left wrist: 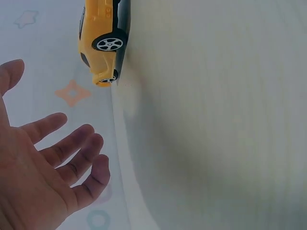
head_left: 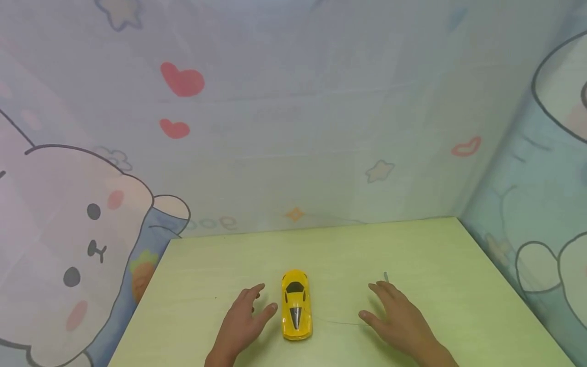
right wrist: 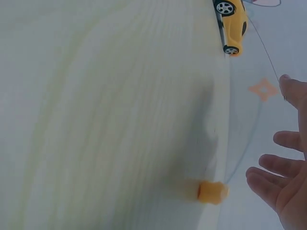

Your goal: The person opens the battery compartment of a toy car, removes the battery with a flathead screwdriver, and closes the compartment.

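A yellow toy car [head_left: 296, 306] with dark windows lies lengthwise on the pale table, its spoked wheels showing in the left wrist view. Just to its left hovers my left hand [head_left: 243, 318], fingers spread and loosely bent, thumb close to the car's side and holding nothing. My right hand [head_left: 401, 321] is farther off to the car's right, relaxed and with nothing in its grasp. Past its fingertips pokes a short grey rod [head_left: 385, 277], mostly hidden by the hand. A small orange piece [right wrist: 212, 192] appears near the right fingers in the right wrist view.
The light wooden table [head_left: 339, 255] ends at a printed cloth backdrop [head_left: 293, 127] behind, with similar cloth on both sides. A thin dark line [head_left: 337, 321] runs across the table between the car and the right hand.
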Motion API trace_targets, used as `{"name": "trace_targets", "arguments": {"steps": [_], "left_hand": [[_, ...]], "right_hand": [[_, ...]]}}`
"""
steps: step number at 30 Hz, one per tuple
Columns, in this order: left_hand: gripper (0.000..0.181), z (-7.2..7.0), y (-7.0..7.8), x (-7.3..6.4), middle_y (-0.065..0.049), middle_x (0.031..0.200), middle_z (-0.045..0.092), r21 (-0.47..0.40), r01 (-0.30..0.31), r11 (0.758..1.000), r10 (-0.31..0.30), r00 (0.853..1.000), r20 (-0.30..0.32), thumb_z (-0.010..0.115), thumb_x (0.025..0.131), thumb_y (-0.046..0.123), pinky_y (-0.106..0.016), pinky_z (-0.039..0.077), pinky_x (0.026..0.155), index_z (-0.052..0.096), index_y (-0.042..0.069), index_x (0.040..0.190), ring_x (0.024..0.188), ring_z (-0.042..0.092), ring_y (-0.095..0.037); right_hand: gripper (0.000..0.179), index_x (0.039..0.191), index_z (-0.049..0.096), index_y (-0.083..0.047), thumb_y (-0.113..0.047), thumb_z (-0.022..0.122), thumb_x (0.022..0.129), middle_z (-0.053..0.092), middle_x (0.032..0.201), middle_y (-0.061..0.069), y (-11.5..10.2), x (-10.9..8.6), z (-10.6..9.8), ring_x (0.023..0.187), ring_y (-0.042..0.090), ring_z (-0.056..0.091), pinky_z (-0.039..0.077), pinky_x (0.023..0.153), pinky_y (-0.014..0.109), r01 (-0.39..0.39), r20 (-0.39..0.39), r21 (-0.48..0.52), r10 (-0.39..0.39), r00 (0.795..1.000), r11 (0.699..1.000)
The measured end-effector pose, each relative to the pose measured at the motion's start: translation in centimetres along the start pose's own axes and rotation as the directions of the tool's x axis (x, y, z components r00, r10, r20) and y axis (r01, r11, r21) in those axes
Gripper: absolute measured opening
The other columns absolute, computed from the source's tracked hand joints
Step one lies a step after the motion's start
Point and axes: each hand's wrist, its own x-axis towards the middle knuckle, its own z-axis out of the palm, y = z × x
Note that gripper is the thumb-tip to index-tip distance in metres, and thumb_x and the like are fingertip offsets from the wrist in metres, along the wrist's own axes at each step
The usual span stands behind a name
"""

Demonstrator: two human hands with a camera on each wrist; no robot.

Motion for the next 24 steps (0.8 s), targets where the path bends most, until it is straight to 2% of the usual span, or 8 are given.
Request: {"name": "trace_targets", "arguments": {"steps": [8, 17, 24], "left_hand": [[0.069, 0.7, 0.4, 0.1, -0.006, 0.133, 0.061, -0.006, 0.022, 1.000, -0.022, 0.999, 0.033, 0.063, 0.094, 0.061, -0.042, 0.051, 0.076, 0.052, 0.020, 0.148, 0.096, 0.060, -0.020], [0.073, 1.2, 1.1, 0.4, -0.008, 0.132, 0.061, -0.065, 0.056, 0.996, -0.051, 0.997, 0.063, 0.065, 0.092, 0.062, -0.038, 0.048, 0.072, 0.052, 0.017, 0.149, 0.093, 0.055, -0.019], [0.073, 1.8, 1.3, 0.6, -0.009, 0.129, 0.061, -0.095, 0.035, 0.995, -0.030, 0.998, 0.055, 0.067, 0.092, 0.058, -0.034, 0.045, 0.068, 0.051, 0.015, 0.149, 0.086, 0.054, -0.018]], "right_hand": [[0.069, 0.143, 0.057, -0.018, -0.060, 0.070, 0.090, 0.057, 0.144, 0.004, -1.3, 0.3, 0.9, 0.124, 0.031, 0.062, 0.054, 0.093, 0.052, -0.001, 0.027, 0.011, 0.001, 1.000, 1.000], [0.066, 0.143, 0.058, -0.020, -0.051, 0.076, 0.088, 0.059, 0.140, -0.001, -2.3, 0.8, 1.6, 0.126, 0.024, 0.060, 0.052, 0.099, 0.048, -0.009, 0.076, -0.015, 0.010, 0.997, 1.000], [0.064, 0.142, 0.058, -0.022, -0.052, 0.075, 0.088, 0.060, 0.139, -0.001, -2.9, 1.2, 2.4, 0.124, 0.024, 0.062, 0.052, 0.100, 0.047, 0.006, 0.106, -0.034, -0.003, 0.994, 0.999]]}}
